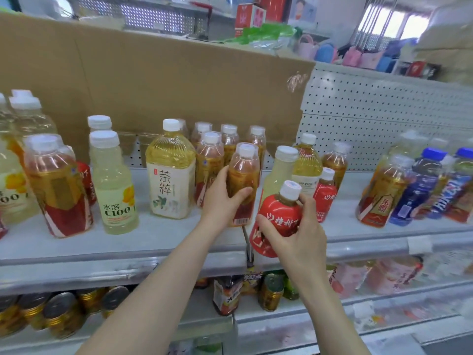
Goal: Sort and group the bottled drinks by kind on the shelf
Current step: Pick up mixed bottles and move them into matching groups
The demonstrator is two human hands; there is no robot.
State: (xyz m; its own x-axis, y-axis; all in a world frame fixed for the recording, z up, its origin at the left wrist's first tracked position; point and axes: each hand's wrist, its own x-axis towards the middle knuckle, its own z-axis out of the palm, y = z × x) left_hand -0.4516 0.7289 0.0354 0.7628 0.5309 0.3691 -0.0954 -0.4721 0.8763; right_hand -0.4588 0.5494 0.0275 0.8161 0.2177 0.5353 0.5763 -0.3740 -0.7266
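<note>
My left hand [222, 198] grips an amber tea bottle [243, 175] with a white cap, upright at the middle of the grey shelf [158, 234]. My right hand [291, 234] holds a red-labelled bottle [277, 213] tilted over the shelf's front edge. Behind the amber bottle stand several like it [210, 160]. A pale yellow tea bottle with a white label [171, 172] stands to the left, then a cloudy C100 bottle [114, 185]. Another red-labelled bottle [325, 196] stands right of my hands.
A large amber bottle [57, 185] stands at the left. Blue-capped bottles [419, 185] and an amber one [384, 193] are grouped at the right. Brown cardboard [153, 73] backs the shelf. Cans [61, 313] and bottles fill the lower shelf.
</note>
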